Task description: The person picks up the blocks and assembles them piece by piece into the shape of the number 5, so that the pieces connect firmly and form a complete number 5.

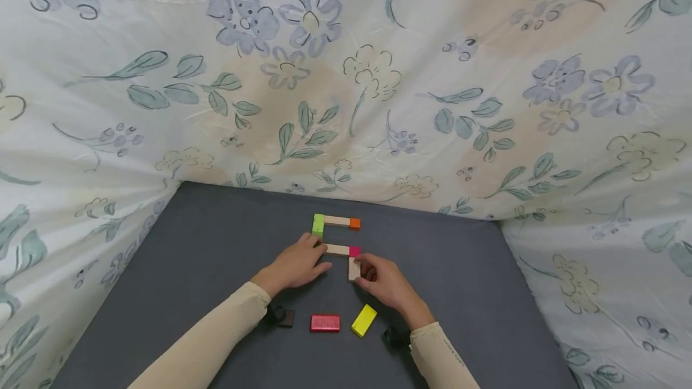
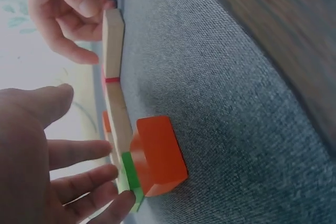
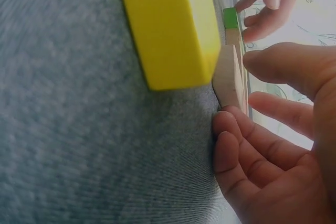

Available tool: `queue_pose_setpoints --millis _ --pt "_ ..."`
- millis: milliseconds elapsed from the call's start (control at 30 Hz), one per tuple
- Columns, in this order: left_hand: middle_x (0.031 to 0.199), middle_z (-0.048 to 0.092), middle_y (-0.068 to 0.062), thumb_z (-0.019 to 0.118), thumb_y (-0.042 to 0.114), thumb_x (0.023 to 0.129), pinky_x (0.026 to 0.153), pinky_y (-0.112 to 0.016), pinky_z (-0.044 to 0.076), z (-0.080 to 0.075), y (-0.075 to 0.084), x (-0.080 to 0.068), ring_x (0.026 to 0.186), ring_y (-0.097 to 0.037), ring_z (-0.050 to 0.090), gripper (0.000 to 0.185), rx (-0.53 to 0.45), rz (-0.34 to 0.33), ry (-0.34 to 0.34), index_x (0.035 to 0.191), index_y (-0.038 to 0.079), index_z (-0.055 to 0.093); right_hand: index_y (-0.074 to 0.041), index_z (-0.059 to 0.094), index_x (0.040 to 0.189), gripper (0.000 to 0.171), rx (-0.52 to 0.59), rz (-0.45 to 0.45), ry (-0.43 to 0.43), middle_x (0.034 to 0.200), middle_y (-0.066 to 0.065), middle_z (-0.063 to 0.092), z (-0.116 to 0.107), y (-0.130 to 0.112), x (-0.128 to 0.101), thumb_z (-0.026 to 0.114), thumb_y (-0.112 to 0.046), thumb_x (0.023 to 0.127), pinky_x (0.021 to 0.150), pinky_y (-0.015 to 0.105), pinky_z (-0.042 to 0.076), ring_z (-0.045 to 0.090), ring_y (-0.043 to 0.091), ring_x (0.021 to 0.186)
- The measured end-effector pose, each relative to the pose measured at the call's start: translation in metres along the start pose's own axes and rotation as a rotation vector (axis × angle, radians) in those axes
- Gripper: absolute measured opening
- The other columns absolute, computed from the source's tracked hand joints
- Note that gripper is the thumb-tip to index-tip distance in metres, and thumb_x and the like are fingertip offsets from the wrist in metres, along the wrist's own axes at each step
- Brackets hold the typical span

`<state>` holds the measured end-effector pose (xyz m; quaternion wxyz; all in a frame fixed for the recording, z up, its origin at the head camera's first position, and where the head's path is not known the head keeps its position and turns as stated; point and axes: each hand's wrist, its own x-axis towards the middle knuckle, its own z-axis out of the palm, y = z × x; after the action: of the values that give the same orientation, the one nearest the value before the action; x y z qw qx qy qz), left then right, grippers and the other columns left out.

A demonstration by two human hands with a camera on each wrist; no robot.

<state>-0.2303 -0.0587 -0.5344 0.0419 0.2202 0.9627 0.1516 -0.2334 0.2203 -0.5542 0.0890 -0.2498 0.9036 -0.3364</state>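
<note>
Wooden block (image 1: pixel 354 269) sits pinched in the right hand (image 1: pixel 388 284), below a pink block (image 1: pixel 354 251). Left hand (image 1: pixel 296 264) lies relaxed, fingertips touching the green block (image 1: pixel 318 225)

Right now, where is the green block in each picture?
Head: green block at the shape's far left corner, by the left hand.
Left wrist: bottom centre, at the fingertips.
Right wrist: top right.
Shared landmark: the plain wooden block.

A floral sheet (image 1: pixel 346 77) is hanging behind and beside a grey table (image 1: pixel 189 269). Soft, even light is falling across both.
</note>
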Motion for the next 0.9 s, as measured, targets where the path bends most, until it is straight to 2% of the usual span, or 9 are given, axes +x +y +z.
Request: queue_pose_setpoints --millis 167,300,333,433,500,567,733,900 --pt "0.145 0.056 -0.012 0.065 0.048 0.11 0.108 -0.047 0.052 -0.003 0.001 -0.001 0.135 -0.028 0.047 0.055 -0.013 0.017 0.055 0.148 0.009 0.066 -0.016 0.069 0.141 0.043 0.0 0.0 0.02 0.106 -0.002 0.07 0.001 0.001 0.0 0.081 -0.022 0.1 0.079 0.035 0.058 0.064 0.011 0.085" --pt "0.15 0.054 -0.012 0.064 0.048 0.11 0.112 -0.048 0.05 -0.007 0.004 -0.005 0.14 -0.03 0.046 0.058 -0.019 0.047 0.064 0.151 0.007 0.063 -0.013 0.067 0.146 0.05 -0.02 0.002 0.08 0.129 0.003 0.068 -0.001 0.0 -0.001 0.082 -0.021 0.099 0.076 0.033 0.06 0.065 0.013 0.087" --pt "0.152 0.053 -0.013 0.064 0.048 0.11 0.113 -0.048 0.049 -0.007 0.005 -0.007 0.142 -0.031 0.046 0.059 -0.023 0.056 0.062 0.152 0.007 0.063 -0.012 0.067 0.147 0.051 -0.035 -0.005 0.096 0.137 0.004 0.066 -0.002 0.0 -0.001 0.081 -0.02 0.099 0.078 0.035 0.061 0.066 0.014 0.09" --pt "0.156 0.052 -0.014 0.065 0.048 0.109 0.115 -0.05 0.048 -0.008 0.008 -0.013 0.146 -0.032 0.044 0.06 -0.027 0.072 0.057 0.154 0.007 0.061 -0.012 0.067 0.15 0.053 -0.112 -0.04 0.112 0.157 0.002 0.056 -0.009 0.001 0.0 0.079 -0.019 0.099 0.097 0.047 0.06 0.068 0.022 0.117" --pt "0.156 0.052 -0.014 0.066 0.047 0.109 0.115 -0.05 0.048 -0.009 0.01 -0.017 0.146 -0.032 0.045 0.06 -0.031 0.073 0.064 0.154 0.008 0.061 -0.014 0.067 0.151 0.052 -0.167 -0.08 0.081 0.164 -0.001 0.051 -0.015 0.002 0.001 0.076 -0.017 0.1 0.11 0.055 0.052 0.059 0.027 0.137" --pt "0.155 0.053 -0.013 0.067 0.047 0.108 0.115 -0.05 0.048 -0.009 0.011 -0.02 0.146 -0.032 0.045 0.06 -0.026 0.073 0.068 0.155 0.009 0.061 -0.015 0.067 0.151 0.051 -0.21 -0.124 0.026 0.166 -0.001 0.049 -0.021 0.003 0.002 0.073 -0.015 0.1 0.118 0.06 0.043 0.048 0.03 0.149" --pt "0.155 0.052 -0.013 0.069 0.046 0.108 0.114 -0.05 0.049 -0.009 0.015 -0.028 0.146 -0.031 0.045 0.061 -0.029 0.073 0.058 0.156 0.009 0.059 -0.019 0.067 0.152 0.052 -0.264 -0.18 -0.11 0.166 0.002 0.049 -0.031 0.005 0.003 0.07 -0.012 0.1 0.117 0.06 0.043 0.047 0.031 0.15" --pt "0.155 0.052 -0.013 0.071 0.042 0.107 0.113 -0.05 0.05 -0.011 0.021 -0.037 0.144 -0.031 0.047 0.061 -0.036 0.078 0.078 0.156 0.007 0.058 -0.019 0.066 0.153 0.05 -0.291 -0.174 -0.144 0.164 0.001 0.052 -0.032 0.005 0.004 0.068 -0.015 0.103 0.117 0.057 0.044 0.05 0.029 0.148"
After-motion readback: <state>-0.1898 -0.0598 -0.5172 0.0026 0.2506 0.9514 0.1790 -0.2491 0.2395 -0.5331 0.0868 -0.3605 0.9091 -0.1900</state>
